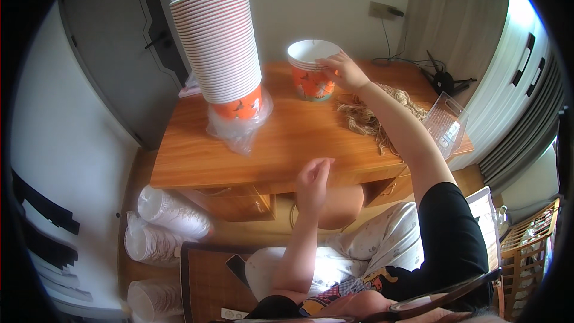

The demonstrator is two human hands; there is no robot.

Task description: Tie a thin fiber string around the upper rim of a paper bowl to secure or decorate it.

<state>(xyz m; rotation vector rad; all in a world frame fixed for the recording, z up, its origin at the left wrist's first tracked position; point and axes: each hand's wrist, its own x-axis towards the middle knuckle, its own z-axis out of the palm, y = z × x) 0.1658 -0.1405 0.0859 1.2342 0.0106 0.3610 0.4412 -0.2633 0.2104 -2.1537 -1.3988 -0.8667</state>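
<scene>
A short stack of orange paper bowls (312,72) with white rims stands near the back of the wooden desk (287,138). My right hand (344,72) reaches out to it, fingers on the top bowl's rim. My left hand (312,182) hovers at the desk's front edge, fingers loosely curled, with nothing in it. A tall leaning stack of the same bowls (221,45) stands at the left of the desk, its base in a crumpled clear plastic bag (239,129).
A heap of tan straw-like fibre (368,118) lies right of the short stack. A clear plastic container (445,123) sits at the desk's right end. Bagged stacks of white lids (167,221) lie on the floor at the left. A phone (237,268) rests by my knee.
</scene>
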